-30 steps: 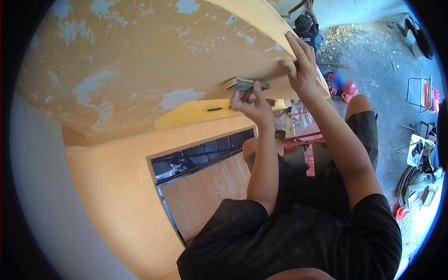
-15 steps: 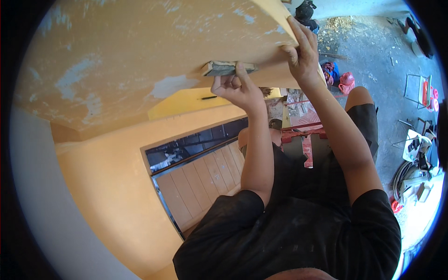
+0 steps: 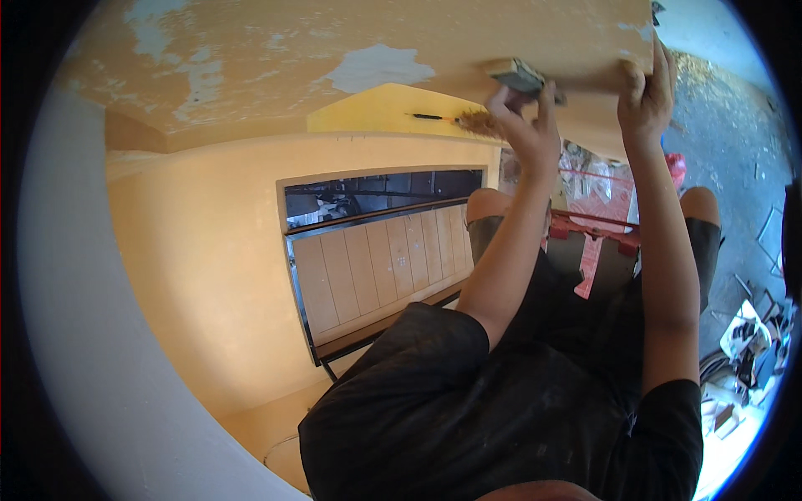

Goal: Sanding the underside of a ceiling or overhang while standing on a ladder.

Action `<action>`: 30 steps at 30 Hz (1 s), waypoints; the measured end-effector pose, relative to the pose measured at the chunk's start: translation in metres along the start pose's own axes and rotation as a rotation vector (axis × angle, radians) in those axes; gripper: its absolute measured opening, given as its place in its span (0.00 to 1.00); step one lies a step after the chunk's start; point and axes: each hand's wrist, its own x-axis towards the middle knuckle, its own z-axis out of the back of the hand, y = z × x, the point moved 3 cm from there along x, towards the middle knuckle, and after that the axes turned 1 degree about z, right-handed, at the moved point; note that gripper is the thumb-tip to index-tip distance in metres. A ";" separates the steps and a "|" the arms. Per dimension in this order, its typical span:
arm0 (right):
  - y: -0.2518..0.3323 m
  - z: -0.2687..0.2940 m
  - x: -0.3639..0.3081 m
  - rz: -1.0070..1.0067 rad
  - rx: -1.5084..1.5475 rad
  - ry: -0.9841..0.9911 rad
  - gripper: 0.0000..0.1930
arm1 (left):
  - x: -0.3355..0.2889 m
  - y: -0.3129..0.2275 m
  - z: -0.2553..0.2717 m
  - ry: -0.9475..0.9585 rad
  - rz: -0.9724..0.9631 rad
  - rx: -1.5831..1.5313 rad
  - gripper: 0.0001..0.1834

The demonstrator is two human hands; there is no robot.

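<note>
A sanding block with a grey face is in my left hand, pinched between thumb and fingers. It lies against the tan surface overhead, which is mottled with pale scuffs and one large whitish patch. Some of my left fingers are hidden behind the block and blurred. Farther right, my right hand is closed over the edge of that same surface, with the thumb on the near face and the other fingers wrapped around the rim.
Below me is a red metal frame between my knees. A framed opening with a wooden panel is set into the orange wall at left. A brush-like tool shows by the yellow surface. Clutter lies on the grey floor at right.
The view has swung, so the wall and both hands sit differently in it. My left hand has slid the sanding block rightward past the whitish patch. The right hand still grips the edge.
</note>
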 end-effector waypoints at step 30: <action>-0.007 -0.007 -0.006 -0.039 0.117 -0.024 0.28 | 0.013 0.002 -0.003 -0.146 -0.132 -0.114 0.29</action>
